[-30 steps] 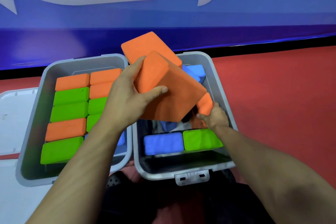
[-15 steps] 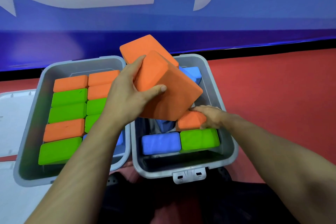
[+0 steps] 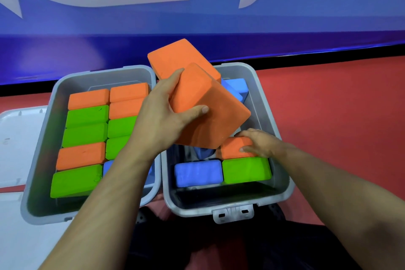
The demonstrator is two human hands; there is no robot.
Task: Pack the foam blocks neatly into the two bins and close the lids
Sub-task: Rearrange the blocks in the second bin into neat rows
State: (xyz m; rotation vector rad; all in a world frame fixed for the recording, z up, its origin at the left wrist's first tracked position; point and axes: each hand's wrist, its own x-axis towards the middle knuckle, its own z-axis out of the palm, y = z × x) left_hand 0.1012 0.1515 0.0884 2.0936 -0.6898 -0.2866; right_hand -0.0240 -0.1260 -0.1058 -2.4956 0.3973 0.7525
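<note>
1. My left hand grips two large orange foam blocks stacked together, thumb across the near face and fingers behind. They hang tilted above the right bin, over its middle and far part.

2. My right hand is down inside that bin, fingers laid flat on a small orange block, pressing it against the right wall just behind the green block. It pushes the block; it is not wrapped round it.

3. The step in hand, as I judge it: filling the right bin. The small orange block is being seated in the second row.

4. The next move seems to call for squaring that block beside its neighbours, then turning the two big blocks level so they go in flat — tilted as they are, they would jam.

5. Counts in the left bin, which looks nearly full: four orange, five green, and one blue partly hidden by my forearm.

6. Counts in the right bin: one blue and one green in the near row, one small orange, and blue blocks at the far end — two at least, and I cannot tell whether there are more.

7. A white lid lies open to the left of the left bin. The right bin's lid is not in sight; both bins stand open.
</note>
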